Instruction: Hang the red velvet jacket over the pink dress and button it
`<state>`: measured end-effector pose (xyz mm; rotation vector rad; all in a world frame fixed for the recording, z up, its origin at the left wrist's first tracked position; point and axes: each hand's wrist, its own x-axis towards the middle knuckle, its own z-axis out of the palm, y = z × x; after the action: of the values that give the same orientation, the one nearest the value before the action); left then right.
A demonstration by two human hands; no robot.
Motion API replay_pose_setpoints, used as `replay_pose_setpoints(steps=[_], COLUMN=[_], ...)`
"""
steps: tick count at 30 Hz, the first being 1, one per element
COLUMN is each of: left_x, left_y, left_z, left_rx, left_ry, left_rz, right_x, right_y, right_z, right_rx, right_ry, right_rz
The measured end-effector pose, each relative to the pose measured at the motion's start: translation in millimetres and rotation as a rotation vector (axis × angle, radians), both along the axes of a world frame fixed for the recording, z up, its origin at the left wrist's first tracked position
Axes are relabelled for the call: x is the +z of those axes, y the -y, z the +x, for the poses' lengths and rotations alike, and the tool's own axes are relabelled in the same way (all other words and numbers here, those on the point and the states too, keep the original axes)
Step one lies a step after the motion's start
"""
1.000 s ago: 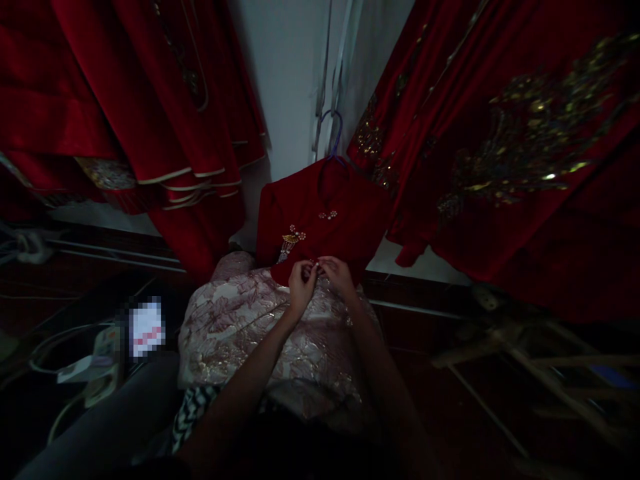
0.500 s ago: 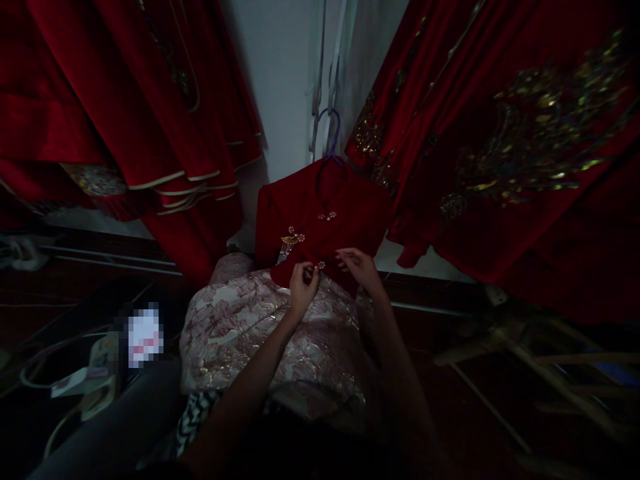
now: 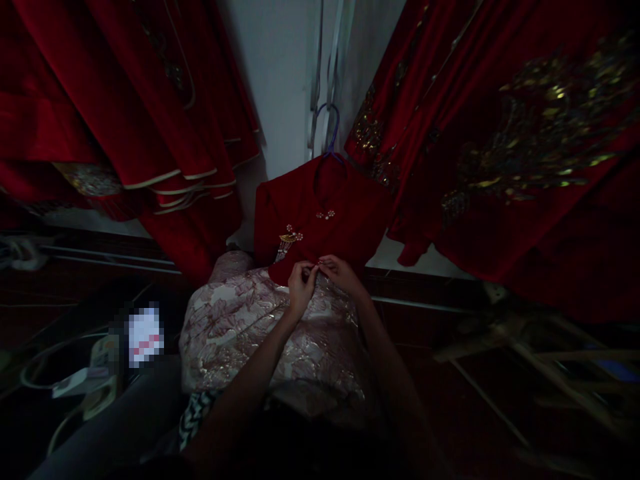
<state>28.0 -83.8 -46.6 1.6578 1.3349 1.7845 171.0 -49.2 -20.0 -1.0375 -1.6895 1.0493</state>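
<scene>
A short red jacket (image 3: 295, 193) hangs on a purple hanger (image 3: 333, 137), its lower front drawn over my lap. On its front sit a pearl flower clasp (image 3: 326, 215) and a gold fan-shaped ornament (image 3: 288, 239) with beaded tassels. My left hand (image 3: 301, 288) is closed, thumb and forefinger pinching the jacket's lower front edge. Against those fingertips, my right hand (image 3: 342, 275) pinches at the same spot, where the fingers mostly cover a small flower clasp. Whether a needle or thread is held is too dark to tell. Pale floral brocade cloth (image 3: 225, 333) lies beneath both forearms.
Red garments (image 3: 165, 120) with pale trim hang at left; a red gown (image 3: 500, 220) with gold sequins hangs at right. A lit, blurred-out screen (image 3: 145, 337) and a white power strip (image 3: 103, 373) are at lower left. A wooden frame (image 3: 530, 360) stands at lower right.
My right hand has moved left and slightly down from beside the jacket's edge to meet my left fingertips, its fingers closing. My left hand keeps its pinch in nearly the same place.
</scene>
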Motion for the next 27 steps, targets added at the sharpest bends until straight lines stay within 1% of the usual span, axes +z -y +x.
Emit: replay_pose_setpoints(steps=[11,13,16,19,21,23,25,27], left_x=[-2.7,-4.5,-3.4,9.2,23.0,36.6,46.5,52.3], left_y=[-2.4,-2.5,-11.1,-31.8,-47.5,-59.5,-64.8,-64.1], left_z=[4.2,4.2,-1.6,-15.4,-25.6,-32.9,-34.9,-31.8], left_rx=[0.034,0.008,-0.117,-0.207,-0.231,-0.294,-0.349,-0.368], left_ry=[0.012,0.051,0.180,0.419,0.567,0.666,0.733,0.779], left_rz=[-0.015,-0.053,-0.153,-0.247,-0.273,-0.279,-0.297,-0.328], right_x=[15.1,16.2,22.7,37.6,49.6,59.9,65.8,66.9], right_y=[5.0,5.5,7.9,14.6,21.1,28.0,33.8,37.5], right_z=[-0.8,-1.6,1.2,11.5,20.7,28.7,33.9,36.4], right_rx=[-0.016,-0.030,-0.035,0.022,0.070,0.108,0.123,0.121], right_ry=[0.123,0.152,0.169,0.158,0.158,0.162,0.170,0.174], right_rz=[0.078,0.091,0.087,0.055,0.042,0.031,0.020,0.014])
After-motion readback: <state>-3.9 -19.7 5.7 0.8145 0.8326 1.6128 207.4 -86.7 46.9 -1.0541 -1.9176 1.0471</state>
